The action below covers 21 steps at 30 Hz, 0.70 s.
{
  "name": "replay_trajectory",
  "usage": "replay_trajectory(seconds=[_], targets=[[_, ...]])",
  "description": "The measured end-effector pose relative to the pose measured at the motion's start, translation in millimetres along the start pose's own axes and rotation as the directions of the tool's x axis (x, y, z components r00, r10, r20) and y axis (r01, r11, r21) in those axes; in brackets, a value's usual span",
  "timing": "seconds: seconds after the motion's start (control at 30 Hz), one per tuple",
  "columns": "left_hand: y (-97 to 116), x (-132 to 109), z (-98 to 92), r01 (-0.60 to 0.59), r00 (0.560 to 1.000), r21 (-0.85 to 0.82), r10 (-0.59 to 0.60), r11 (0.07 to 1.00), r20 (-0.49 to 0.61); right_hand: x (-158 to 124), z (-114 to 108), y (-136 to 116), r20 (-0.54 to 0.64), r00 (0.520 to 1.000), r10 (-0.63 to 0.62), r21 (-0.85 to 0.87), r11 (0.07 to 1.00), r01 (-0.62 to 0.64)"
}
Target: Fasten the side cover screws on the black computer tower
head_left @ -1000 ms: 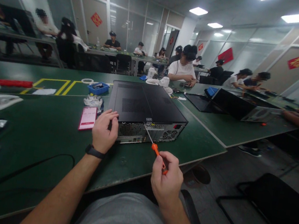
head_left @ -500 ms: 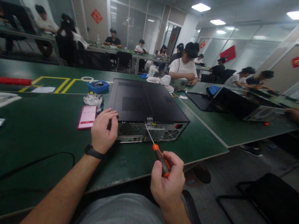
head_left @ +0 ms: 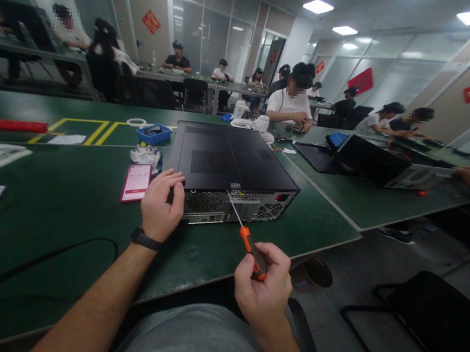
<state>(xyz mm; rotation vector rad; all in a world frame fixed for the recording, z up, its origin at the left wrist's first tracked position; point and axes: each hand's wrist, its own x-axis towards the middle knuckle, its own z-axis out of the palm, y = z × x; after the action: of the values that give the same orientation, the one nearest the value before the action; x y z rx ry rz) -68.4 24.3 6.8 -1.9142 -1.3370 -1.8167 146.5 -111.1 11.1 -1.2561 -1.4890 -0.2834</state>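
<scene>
Gripping an orange-and-dark-grey-handled screwdriver, my right hand has its fingers closed around the handle; the slim metal shaft reaches the upper edge of the rear panel on a black, box-shaped computer case. That case lies flat on the green surface before me. My left hand stays half open, fingers loosely curled, resting against its near left corner, beside a pink-bordered rectangular card.

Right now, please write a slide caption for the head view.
Right hand holds a screwdriver at the back of a computer, left hand at its corner.
</scene>
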Motion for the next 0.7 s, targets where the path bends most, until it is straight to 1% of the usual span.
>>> replay_trajectory(seconds=[0.17,0.33,0.5,0.7], targets=[[1.2,0.7,-0.3,-0.005,1.0,0.003,0.005,1.0,-0.001,-0.1,1.8,0.3,-0.031,0.999,-0.011,-0.031,0.999,0.01],[0.5,0.6,-0.6,-0.019,1.0,-0.006,0.019,1.0,-0.01,1.8,0.5,1.2,-0.062,0.996,-0.061,0.017,0.998,0.062],[0.0,0.0,-0.7,-0.014,1.0,-0.002,0.014,1.0,-0.006,3.9,0.7,1.5,-0.006,0.998,-0.055,0.048,0.997,0.055],[0.6,0.8,-0.6,-0.007,1.0,0.006,0.007,1.0,-0.001,4.9,4.4,-0.3,-0.053,0.99,-0.132,0.024,0.991,0.133]])
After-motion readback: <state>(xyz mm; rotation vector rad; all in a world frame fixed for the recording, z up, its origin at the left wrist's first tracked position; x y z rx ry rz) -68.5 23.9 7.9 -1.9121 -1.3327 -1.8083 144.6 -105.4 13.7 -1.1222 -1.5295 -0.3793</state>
